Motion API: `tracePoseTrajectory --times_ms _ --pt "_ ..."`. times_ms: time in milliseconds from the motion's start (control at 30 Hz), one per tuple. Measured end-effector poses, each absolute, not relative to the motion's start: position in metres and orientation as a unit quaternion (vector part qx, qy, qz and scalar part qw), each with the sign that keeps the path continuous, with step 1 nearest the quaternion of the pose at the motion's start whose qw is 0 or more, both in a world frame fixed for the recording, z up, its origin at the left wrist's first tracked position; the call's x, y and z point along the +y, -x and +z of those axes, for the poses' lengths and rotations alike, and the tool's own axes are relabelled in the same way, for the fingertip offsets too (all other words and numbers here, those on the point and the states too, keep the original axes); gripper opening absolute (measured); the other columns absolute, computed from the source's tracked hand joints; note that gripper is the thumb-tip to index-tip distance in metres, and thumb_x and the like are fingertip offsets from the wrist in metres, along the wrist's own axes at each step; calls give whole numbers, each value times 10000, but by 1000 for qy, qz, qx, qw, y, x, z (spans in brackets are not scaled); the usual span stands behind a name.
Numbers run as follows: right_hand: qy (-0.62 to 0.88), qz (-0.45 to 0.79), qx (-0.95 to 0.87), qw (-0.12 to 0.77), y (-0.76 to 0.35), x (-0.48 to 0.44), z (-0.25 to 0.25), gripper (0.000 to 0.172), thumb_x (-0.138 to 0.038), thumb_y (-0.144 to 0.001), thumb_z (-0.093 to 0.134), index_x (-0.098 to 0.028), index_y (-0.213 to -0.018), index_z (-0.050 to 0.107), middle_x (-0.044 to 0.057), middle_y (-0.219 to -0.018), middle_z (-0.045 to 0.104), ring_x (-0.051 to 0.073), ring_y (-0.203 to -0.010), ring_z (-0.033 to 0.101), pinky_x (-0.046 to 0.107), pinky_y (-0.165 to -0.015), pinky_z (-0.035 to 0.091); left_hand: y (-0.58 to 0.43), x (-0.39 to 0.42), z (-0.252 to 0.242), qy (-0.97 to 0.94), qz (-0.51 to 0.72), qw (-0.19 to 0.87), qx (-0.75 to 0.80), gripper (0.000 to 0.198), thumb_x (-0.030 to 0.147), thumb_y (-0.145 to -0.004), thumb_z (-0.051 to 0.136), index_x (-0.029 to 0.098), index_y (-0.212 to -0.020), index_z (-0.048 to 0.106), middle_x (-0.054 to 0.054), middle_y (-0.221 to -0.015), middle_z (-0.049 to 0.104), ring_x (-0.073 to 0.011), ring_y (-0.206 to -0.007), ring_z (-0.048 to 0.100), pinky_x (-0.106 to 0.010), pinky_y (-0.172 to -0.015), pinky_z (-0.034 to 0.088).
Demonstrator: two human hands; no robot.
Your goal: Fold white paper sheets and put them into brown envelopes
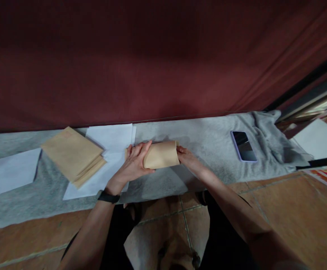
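A brown paper envelope (162, 155) bulges slightly above the grey cloth, between my two hands. Across its left end lies my left hand (135, 160), thumb and fingers closed around it. My right hand (190, 160) is at the envelope's right end, with bunched fingers at the open edge. The fingertips there are partly hidden, and whether they hold anything inside cannot be seen. Left of my left hand, a stack of brown envelopes (73, 153) rests partly on white paper sheets (114, 137).
A grey cloth (208, 138) covers the long narrow surface. Another white sheet (10, 172) lies at far left, and a phone in a lilac case (244, 146) at right. A dark red upright panel (152, 82) runs along the back. Below is a tiled floor (289, 202).
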State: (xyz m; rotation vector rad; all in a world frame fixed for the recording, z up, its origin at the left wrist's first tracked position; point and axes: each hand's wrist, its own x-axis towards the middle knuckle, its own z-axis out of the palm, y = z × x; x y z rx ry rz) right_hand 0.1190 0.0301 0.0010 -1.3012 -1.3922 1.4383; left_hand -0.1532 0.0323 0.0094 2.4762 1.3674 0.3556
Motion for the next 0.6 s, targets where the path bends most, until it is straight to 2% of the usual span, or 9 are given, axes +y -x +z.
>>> tracePoseTrajectory --times_ms 167,300,467,600 --pt "504 568 -551 345 -120 32 3 193 -388 -903 642 -237 -918 762 38 -914 780 224 -873 722 361 -856 595 152 32 12 -858 124 148 475 1252 542 -747 833 302 -1683 37 -147 -1529 445 -409 -1456 388 -676 -1240 110" --pt "563 499 -562 345 -123 35 -4 92 -224 -840 665 -207 -886 743 47 -937 757 202 -868 711 326 -816 570 152 33 13 -861 116 136 476 1233 546 -750 832 290 -1682 65 -159 -1527 446 -409 -1458 390 -672 -1242 114" --pt "611 435 -563 347 -123 36 -10 76 -149 -811 651 -213 -817 690 -7 -773 730 157 -723 684 254 -677 509 153 33 13 -859 125 129 480 1215 556 -748 829 292 -1682 97 -158 -1547 434 -415 -1463 393 -675 -1251 110" --pt "619 427 -552 360 -120 35 -9 97 -143 -808 644 -228 -762 650 -25 -719 713 150 -686 672 244 -654 494 153 33 13 -861 121 120 479 1236 535 -730 846 290 -1681 94 -159 -1551 431 -420 -1466 392 -684 -1246 125"
